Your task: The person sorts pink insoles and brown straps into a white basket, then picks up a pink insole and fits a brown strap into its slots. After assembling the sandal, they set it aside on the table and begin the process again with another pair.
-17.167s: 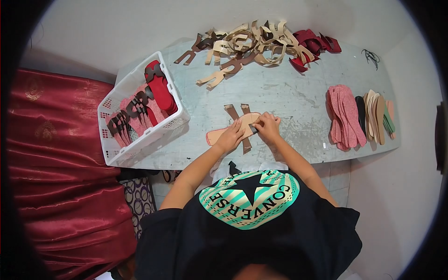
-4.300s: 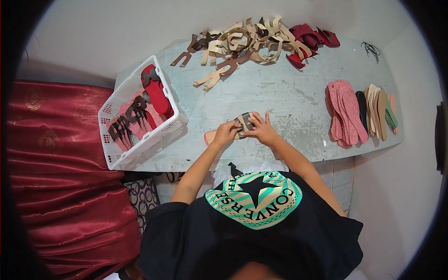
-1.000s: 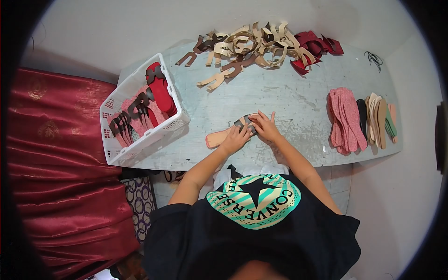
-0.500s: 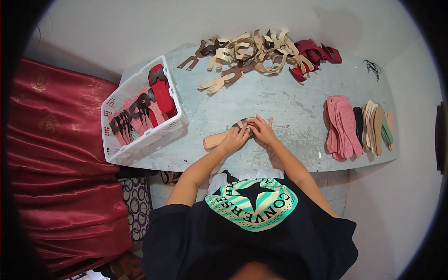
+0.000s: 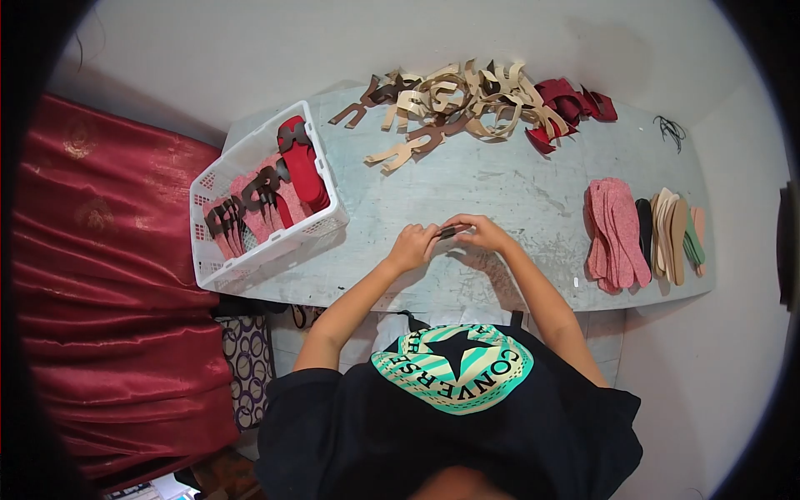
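Head view, from above. One dark strap [image 5: 452, 231], narrow and flat, shows only as a short dark strip. It is held just above the near middle of the table [image 5: 508, 179], between the two hands. The left hand [image 5: 412, 246] has its fingers curled in and its fingertips closed on the strap's left end. The right hand [image 5: 485, 235] arches over the right end, with thumb and fingertips pinched on it. The fingertips of the two hands almost meet. Most of the strap is hidden by the fingers, so its full outline cannot be told.

Counts:
- Hands: two.
- Held strap: one.
- Table: one, pale and scuffed.
- Basket [image 5: 279, 244]: one, white and latticed, at the table's left end. It holds one red sole [image 5: 304, 162] and several pink soles fitted with dark straps; these overlap too much to count.
- Heap [image 5: 454, 96]: one, at the far edge, of tan and brown cut straps tangled beyond counting. A cluster of red pieces [image 5: 573, 104] lies at its right end.
- Tan strap [image 5: 406, 151]: one, lying just clear of the heap.
- At the right end, standing side by side: one fanned pink stack [image 5: 618, 221], one black sole [image 5: 646, 225], a few beige soles [image 5: 667, 218] and one green sole [image 5: 693, 237].
- Thread [image 5: 669, 129]: one black tuft, at the far right corner.
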`<state>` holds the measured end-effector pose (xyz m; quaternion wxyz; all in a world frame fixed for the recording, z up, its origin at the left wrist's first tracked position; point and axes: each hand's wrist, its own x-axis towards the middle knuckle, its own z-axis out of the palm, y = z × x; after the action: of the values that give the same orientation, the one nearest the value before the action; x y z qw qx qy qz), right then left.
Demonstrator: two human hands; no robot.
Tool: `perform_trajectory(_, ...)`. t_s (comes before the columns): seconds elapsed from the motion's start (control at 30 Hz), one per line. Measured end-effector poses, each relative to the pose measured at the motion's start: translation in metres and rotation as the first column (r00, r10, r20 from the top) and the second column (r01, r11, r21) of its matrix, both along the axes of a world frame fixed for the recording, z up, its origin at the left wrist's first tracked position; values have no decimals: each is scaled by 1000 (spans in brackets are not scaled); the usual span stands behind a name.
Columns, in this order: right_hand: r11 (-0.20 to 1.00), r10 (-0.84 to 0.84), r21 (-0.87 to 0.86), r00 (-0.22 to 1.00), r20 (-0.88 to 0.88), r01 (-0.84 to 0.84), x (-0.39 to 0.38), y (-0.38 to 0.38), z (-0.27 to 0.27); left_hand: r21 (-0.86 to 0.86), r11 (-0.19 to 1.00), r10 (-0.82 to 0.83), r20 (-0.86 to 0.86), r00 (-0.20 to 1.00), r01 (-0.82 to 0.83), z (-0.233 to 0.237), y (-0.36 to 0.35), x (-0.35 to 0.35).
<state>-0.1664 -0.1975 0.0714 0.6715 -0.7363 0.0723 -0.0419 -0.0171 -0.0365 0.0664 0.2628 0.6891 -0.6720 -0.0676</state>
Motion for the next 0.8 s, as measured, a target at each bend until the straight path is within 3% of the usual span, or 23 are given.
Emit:
perform_trajectory(0.03, 1000, 11, -1, 1000, -1, -11, 3, -1, 11, -1, 1000, 11, -1, 1000, -11, 10, 4, 1)
perform_trajectory(0.1, 994, 78, -74, 997, -24, -80, 7, -1, 31, 19, 999, 32, -297, 954, -28, 31, 15, 3)
perform_trajectory(0.13, 993, 121, -11, 993, -7, -121, 10, 0, 34, 182, 983, 117, -534, 837, -21, 47, 20, 4)
perform_trajectory(0.27, 985, 165, 52, 986, 29, -167, 23, 10, 49, 119, 993, 79, -666, 742, 1, 56, 33, 19)
perform_trajectory(0.3, 976, 186, 124, 982, -30, -181, 26, 12, 54, 116, 993, 85, -665, 742, -9, 49, 35, 25)
perform_trajectory(0.37, 959, 225, 195, 970, -89, -205, 34, 16, 63, 89, 992, 15, -799, 601, 93, 35, 41, 37)
perform_trajectory(0.4, 948, 256, 223, 960, -113, -226, 38, 18, 67, 88, 993, 23, -800, 599, 79, 43, 46, 37)
perform_trajectory(0.47, 932, 300, 252, 944, -139, -259, 46, 22, 75, 174, 975, 107, -912, 396, 137, 60, 56, 38)
perform_trajectory(0.7, 870, 466, 276, 864, -191, -408, 91, 45, 86, 185, 982, 151, -905, 397, 48, 75, 96, 58)
perform_trajectory(0.8, 843, 516, 287, 834, -196, -454, 114, 59, 91, 303, 953, 284, -858, 428, -23, 87, 116, 66)
